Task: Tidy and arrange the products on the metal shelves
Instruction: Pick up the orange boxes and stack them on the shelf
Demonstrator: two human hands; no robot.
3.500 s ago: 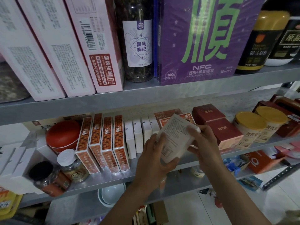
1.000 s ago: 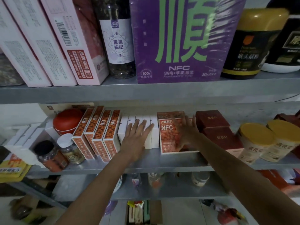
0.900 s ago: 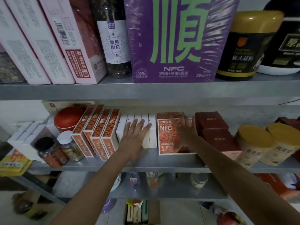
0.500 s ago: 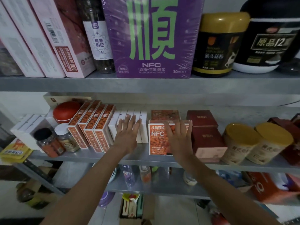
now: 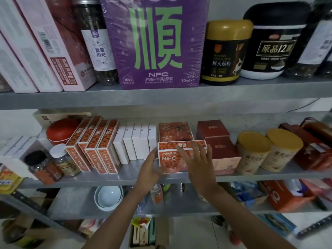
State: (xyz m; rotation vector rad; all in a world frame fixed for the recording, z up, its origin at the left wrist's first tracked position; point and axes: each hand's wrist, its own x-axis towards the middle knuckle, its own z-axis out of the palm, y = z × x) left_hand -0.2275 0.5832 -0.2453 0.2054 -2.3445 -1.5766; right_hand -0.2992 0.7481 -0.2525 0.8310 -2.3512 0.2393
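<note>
The orange NFC box (image 5: pixel 170 159) stood near the front edge of the middle metal shelf (image 5: pixel 125 177), front face toward the camera. The left hand (image 5: pixel 150 168) lay against the box's left end, at its 9 o'clock, fingers fairly straight along the side and thumb near the lower front corner. The right hand (image 5: pixel 199 163) rested flat over the right half of the front face, fingers spread and reaching up to the top edge. At the box's 12 o'clock, just behind it, stood a second NFC box (image 5: pixel 175 131). At 10 o'clock was a row of white boxes (image 5: pixel 136 143), and beyond them four upright orange cartons (image 5: pixel 97 146). At 3 o'clock sat dark red boxes (image 5: pixel 221 148), touching or just beside it, then two yellow-lidded tubs (image 5: pixel 269 150).
</note>
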